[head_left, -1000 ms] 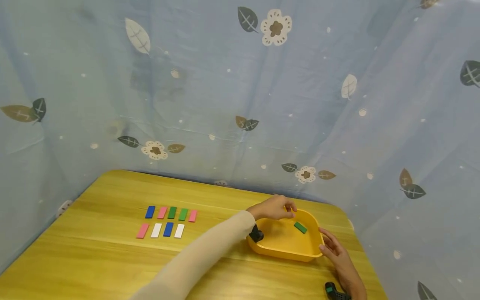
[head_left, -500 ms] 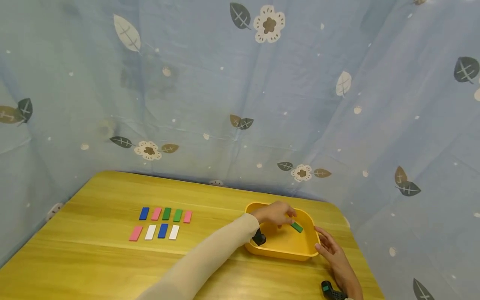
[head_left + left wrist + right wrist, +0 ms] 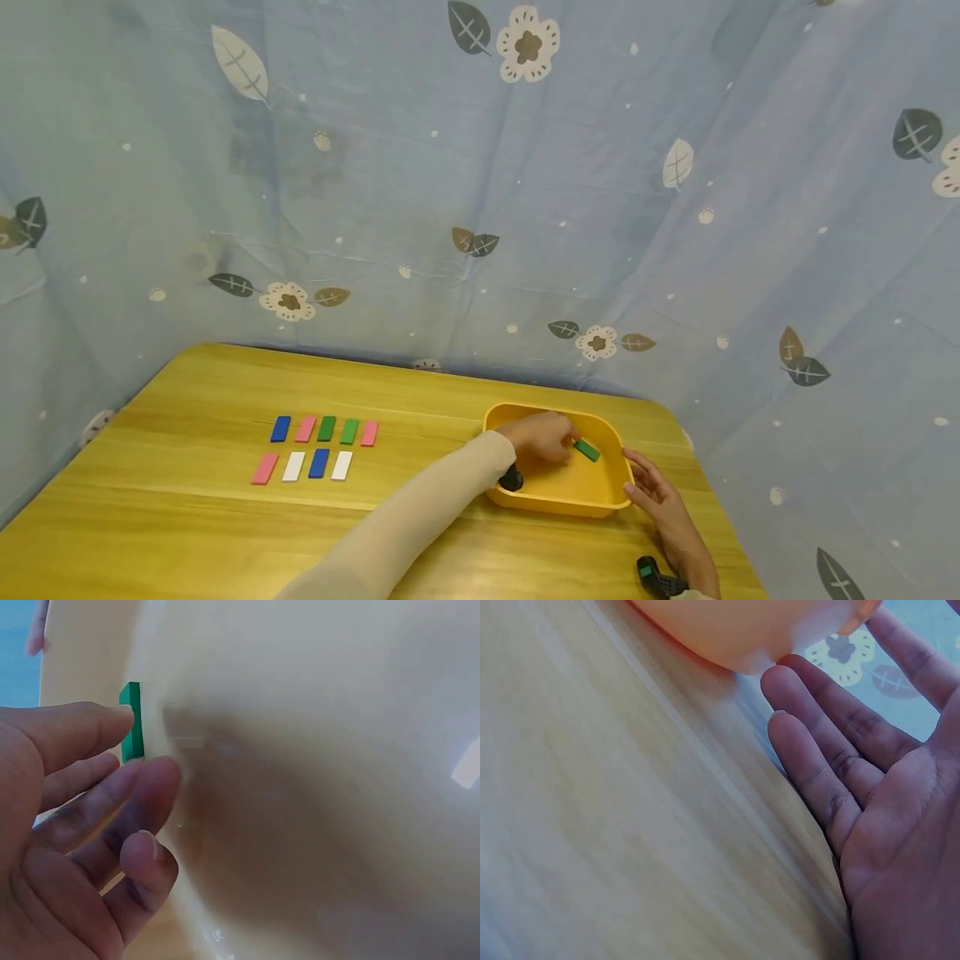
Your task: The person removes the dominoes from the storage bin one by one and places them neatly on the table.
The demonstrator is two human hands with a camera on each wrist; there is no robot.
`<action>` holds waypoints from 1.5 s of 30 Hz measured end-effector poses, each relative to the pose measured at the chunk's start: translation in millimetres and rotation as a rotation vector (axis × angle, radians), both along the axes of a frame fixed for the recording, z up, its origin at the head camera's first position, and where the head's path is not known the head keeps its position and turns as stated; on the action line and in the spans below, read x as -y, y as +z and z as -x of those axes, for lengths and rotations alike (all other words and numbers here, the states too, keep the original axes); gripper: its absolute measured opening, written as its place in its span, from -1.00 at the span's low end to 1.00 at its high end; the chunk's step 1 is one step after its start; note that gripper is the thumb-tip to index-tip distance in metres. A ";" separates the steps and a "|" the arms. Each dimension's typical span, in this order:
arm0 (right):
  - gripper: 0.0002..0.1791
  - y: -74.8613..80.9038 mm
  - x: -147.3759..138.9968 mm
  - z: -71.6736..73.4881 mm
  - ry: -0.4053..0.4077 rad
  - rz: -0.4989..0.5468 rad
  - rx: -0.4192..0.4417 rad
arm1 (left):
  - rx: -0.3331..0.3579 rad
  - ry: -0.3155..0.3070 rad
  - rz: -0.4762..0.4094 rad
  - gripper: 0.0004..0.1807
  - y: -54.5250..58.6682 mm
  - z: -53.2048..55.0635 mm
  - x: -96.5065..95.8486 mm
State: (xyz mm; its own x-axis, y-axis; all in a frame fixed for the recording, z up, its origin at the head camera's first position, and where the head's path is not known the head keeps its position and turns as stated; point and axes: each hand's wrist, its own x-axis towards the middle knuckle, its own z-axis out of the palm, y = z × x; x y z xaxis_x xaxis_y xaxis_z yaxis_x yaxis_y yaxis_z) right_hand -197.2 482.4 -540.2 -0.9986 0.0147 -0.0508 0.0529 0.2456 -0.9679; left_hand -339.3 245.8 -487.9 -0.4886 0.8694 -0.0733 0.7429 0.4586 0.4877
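A yellow tray [image 3: 555, 503] stands at the right of the table. Inside it my left hand [image 3: 542, 437] reaches down, its fingers loosely bent beside a small green tile [image 3: 587, 451]. In the left wrist view, the tip of one finger [image 3: 94, 731] overlaps the green tile [image 3: 132, 724] by the tray's curved wall, and other fingertips lie just below it. My right hand [image 3: 666, 510] rests along the tray's right outer side, thumb and a finger at the rim. The right wrist view shows its fingers [image 3: 810, 757] extended toward the tray wall [image 3: 757, 634].
Several flat tiles in blue, pink, green and white lie in two rows on the table [image 3: 420, 533]: a blue tile [image 3: 281, 428] begins the far row, a pink tile [image 3: 265, 468] the near row. A floral curtain [image 3: 405, 167] hangs behind.
My left hand has lowered into the tray, and its fingertips have come to the green tile. My right hand stays at the tray's side. The head view has turned slightly rightward.
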 end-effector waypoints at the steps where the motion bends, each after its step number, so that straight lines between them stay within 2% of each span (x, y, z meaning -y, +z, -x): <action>1: -0.42 -0.2 0.1 -0.3 -0.001 -0.001 0.001 | -0.016 -0.001 0.007 -0.58 -1.7 0.3 -0.7; 7: -0.44 -2.3 0.3 -0.9 -0.012 0.001 0.011 | -0.046 0.022 0.038 -0.61 -7.6 -1.1 -3.6; 12: -0.44 -2.3 0.1 -0.1 -0.020 -0.012 0.026 | -0.027 0.036 0.009 -0.69 -9.1 -2.8 -3.4; 18: -0.44 0.2 1.5 1.8 -0.030 -0.022 0.029 | -0.041 0.026 0.000 -0.65 -8.3 -3.4 -5.4; 26: -0.44 -1.2 2.2 0.7 -0.015 0.011 -0.001 | 0.005 0.004 -0.016 -0.85 -5.5 -8.7 -3.4; 32: -0.44 -0.9 1.6 -0.1 -0.031 0.010 0.008 | 0.058 -0.013 -0.024 -0.81 -6.5 -10.7 -4.4; 39: -0.43 0.8 3.2 -1.1 -0.033 0.019 0.011 | 0.148 0.055 -0.022 -0.40 -6.5 -14.9 -7.9; 45: -0.44 -0.2 3.2 -0.9 -0.047 0.003 0.024 | 0.141 0.042 -0.024 -0.51 -8.0 -14.8 -10.7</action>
